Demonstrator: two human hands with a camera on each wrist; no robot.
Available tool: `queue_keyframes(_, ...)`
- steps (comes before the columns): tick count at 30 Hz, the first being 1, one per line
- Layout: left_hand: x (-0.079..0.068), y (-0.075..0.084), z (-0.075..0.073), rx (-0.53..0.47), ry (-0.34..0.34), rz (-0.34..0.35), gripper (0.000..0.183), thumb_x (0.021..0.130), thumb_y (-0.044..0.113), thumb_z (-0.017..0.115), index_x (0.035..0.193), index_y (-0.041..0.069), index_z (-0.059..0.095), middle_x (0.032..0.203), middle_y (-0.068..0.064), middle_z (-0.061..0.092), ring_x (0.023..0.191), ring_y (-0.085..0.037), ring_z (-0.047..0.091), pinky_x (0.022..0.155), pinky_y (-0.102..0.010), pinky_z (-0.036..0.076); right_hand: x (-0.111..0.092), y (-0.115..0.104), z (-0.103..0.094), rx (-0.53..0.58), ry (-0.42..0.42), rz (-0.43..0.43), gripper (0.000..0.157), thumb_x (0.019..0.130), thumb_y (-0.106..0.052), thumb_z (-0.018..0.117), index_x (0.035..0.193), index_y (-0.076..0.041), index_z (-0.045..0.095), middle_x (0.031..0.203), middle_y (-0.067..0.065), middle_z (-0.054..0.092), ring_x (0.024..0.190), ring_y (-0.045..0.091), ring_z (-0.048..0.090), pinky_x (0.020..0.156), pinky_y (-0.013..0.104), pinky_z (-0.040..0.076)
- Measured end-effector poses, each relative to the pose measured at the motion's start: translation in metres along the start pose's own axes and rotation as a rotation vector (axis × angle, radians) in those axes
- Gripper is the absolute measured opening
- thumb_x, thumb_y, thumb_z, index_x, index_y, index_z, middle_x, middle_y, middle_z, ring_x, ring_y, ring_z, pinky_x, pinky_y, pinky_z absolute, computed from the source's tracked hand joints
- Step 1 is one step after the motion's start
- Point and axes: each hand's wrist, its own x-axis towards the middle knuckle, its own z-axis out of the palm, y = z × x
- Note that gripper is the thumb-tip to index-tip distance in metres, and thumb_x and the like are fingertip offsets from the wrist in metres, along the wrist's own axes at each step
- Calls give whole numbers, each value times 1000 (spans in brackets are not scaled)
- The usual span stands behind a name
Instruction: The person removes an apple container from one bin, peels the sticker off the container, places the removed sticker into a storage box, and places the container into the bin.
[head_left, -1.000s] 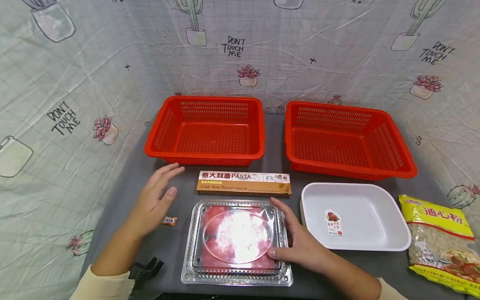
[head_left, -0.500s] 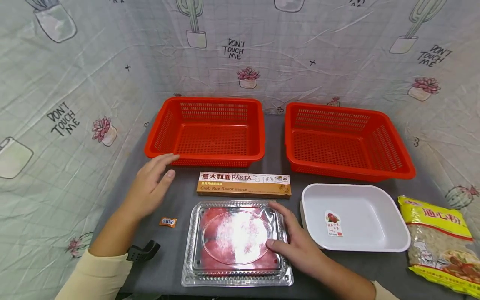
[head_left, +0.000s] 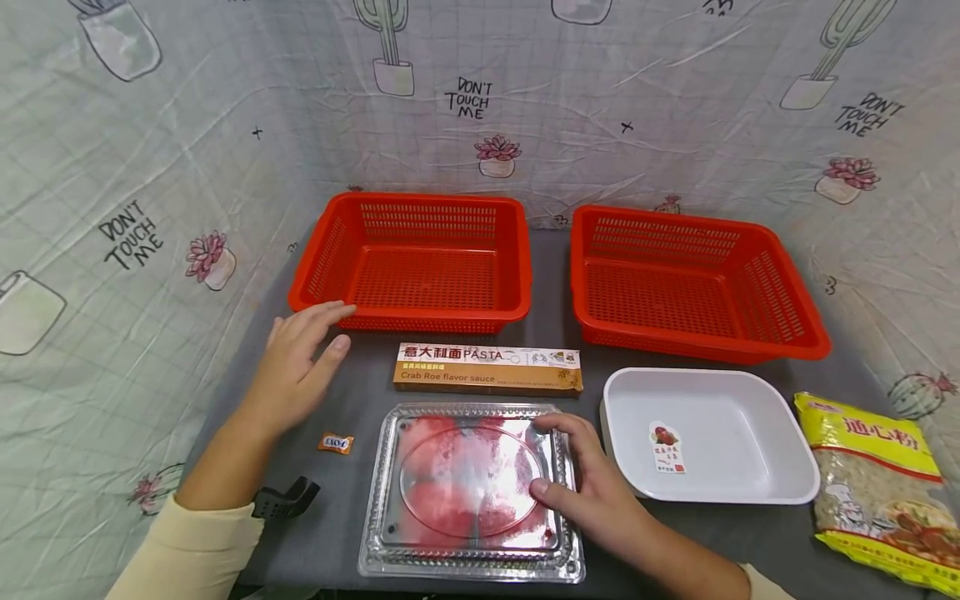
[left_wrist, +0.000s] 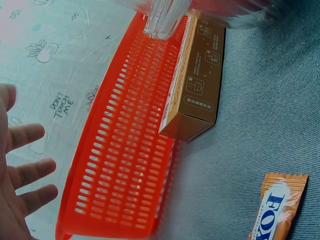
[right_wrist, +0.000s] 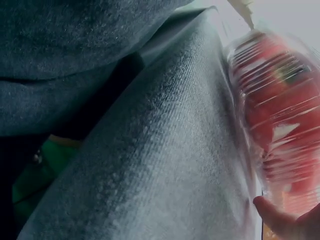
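My right hand [head_left: 600, 492] grips the right side of a clear plastic clamshell box [head_left: 468, 487], thumb on its lid and index finger at its far right corner. Red fruit that looks like tomatoes [right_wrist: 285, 100] fills the box; light glares off the lid. My left hand [head_left: 296, 375] holds nothing, fingers spread loosely, above the table near the front left corner of the left red basket [head_left: 408, 321]. In the left wrist view its fingers [left_wrist: 35, 172] show bare. A small orange wrapped candy [head_left: 335, 443] lies below it. Behind the box lies a pasta box [head_left: 487, 368].
A second red basket [head_left: 705, 346] stands at the back right. In front of it sits a white plastic tray [head_left: 720, 433] with a sticker. At the far right lies a yellow bag of macaroni [head_left: 873, 483]. A black strap [head_left: 288, 498] is by my left wrist.
My left hand has moved slightly up and left, uncovering the candy. My right index finger has curled onto the clamshell's edge; the box has shifted slightly and its glare has changed.
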Motion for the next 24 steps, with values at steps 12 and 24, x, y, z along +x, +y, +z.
queue_keyframes(12,8,-10,9,76,16,-85,49,98,29,72,142,10,67,154,-25,49,142,-52,40,112,-75,27,3,-2,-1,169,-50,82,63,91,-6,76,145,-18,47,146,14,35,122,35,55,92,36,60)
queue_keyframes(24,18,-24,17,83,197,-277,44,99,31,72,135,5,70,161,-24,43,145,-51,36,108,-75,34,3,-1,-2,179,-53,108,64,90,-7,76,145,-18,46,148,14,38,124,39,54,94,37,60)
